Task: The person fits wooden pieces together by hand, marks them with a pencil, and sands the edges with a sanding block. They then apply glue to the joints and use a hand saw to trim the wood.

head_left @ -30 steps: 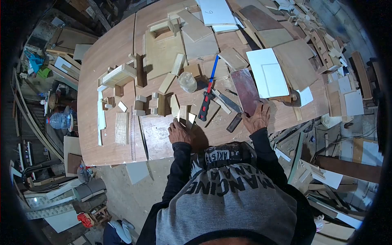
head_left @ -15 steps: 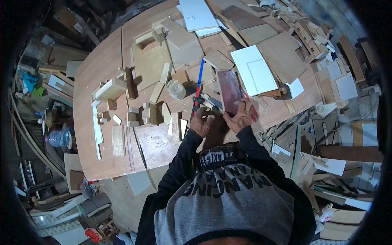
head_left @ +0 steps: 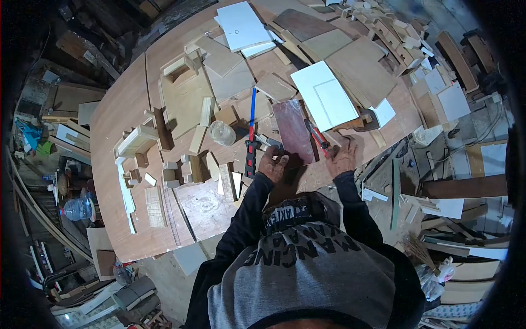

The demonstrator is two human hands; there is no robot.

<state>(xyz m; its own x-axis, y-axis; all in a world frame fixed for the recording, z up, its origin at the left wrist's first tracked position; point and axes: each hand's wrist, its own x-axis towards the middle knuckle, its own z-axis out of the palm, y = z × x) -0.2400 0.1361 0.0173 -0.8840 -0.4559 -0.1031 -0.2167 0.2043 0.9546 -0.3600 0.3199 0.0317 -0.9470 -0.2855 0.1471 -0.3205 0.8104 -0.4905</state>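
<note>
My left hand point(head_left: 273, 165) is by the lower left side of a reddish-brown board point(head_left: 294, 129) lying on the worktable. Its fingers are bent together beside a small dark piece, and I cannot tell what they hold. To the right of the board, my right hand point(head_left: 343, 157) rests low over the table with its fingers apart. Its fingertips are close to a red and black hand tool point(head_left: 319, 136) along the board's edge. Left of my left hand lies a long blue, red and black tool point(head_left: 252, 123).
A clear round container point(head_left: 222, 133) stands among wooden blocks. White panels point(head_left: 324, 96) and a wood-handled saw point(head_left: 361, 122) lie to the right. Small wooden assemblies point(head_left: 139, 141) occupy the left side of the worktable point(head_left: 118, 214). Offcuts are piled at the back right.
My right hand has left the reddish board and moved right, beside the red tool. The board now lies lower, and my left hand is close against its lower left. The whole view has shifted slightly.
</note>
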